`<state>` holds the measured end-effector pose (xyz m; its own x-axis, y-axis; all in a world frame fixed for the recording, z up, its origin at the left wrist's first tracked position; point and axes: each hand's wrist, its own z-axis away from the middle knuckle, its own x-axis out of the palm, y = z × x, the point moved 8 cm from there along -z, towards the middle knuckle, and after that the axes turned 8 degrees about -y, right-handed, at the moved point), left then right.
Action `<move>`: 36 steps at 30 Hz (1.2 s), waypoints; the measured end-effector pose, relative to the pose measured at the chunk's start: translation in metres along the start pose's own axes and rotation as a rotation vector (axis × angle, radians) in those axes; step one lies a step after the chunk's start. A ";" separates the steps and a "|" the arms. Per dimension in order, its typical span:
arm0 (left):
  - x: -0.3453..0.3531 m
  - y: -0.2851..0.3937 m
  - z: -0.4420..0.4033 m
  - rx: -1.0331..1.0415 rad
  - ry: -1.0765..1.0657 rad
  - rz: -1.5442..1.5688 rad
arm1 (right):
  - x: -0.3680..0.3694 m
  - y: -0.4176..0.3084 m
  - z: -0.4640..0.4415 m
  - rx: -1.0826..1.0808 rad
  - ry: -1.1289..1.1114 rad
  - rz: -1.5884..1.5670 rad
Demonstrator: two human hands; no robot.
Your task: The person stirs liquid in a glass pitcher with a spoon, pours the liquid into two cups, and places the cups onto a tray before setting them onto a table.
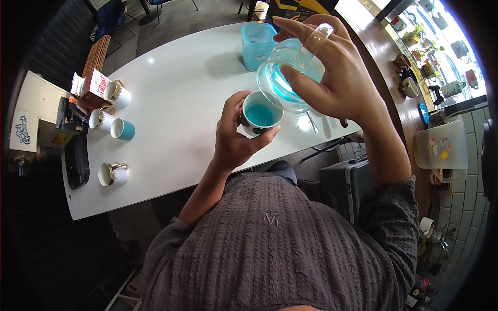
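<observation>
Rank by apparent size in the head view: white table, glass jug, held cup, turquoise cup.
1. White table
2. Glass jug
3. Held cup
4. Turquoise cup
Both lifted pieces look nearer the camera, so true sizes are unsure.

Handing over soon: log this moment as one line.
left hand: holding cup, blue liquid inside; right hand: holding glass pitcher tilted over cup; stream: unclear; blue container: on table

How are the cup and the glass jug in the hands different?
The jug is see-through; the cup isn't. The jug looks wider than the cup. The left hand holds the cup, the right hand the jug. Both have blue liquid inside.
</observation>
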<state>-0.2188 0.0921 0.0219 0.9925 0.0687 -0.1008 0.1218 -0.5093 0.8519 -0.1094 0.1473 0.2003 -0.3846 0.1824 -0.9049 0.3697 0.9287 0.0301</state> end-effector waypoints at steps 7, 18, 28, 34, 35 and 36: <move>0.004 -0.002 -0.001 -0.043 -0.061 0.002 | 0.001 0.002 0.001 0.000 -0.008 0.017; -0.005 -0.005 0.001 -0.035 0.005 -0.004 | 0.029 0.042 0.028 0.354 0.088 -0.249; -0.088 -0.072 0.031 -0.221 0.233 -0.183 | 0.100 0.049 0.071 0.730 0.273 -1.068; -0.126 -0.115 0.034 -0.334 0.308 -0.143 | 0.120 0.042 0.077 0.735 0.229 -1.100; -0.130 -0.121 0.033 -0.348 0.318 -0.155 | 0.122 0.042 0.078 0.732 0.229 -1.108; -0.134 -0.127 0.032 -0.361 0.326 -0.167 | 0.123 0.041 0.079 0.730 0.230 -1.114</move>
<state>-0.3671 0.1197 -0.0892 0.8989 0.4170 -0.1342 0.2111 -0.1439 0.9668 -0.0749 0.1824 0.0567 -0.8773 -0.4331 -0.2066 0.1045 0.2477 -0.9632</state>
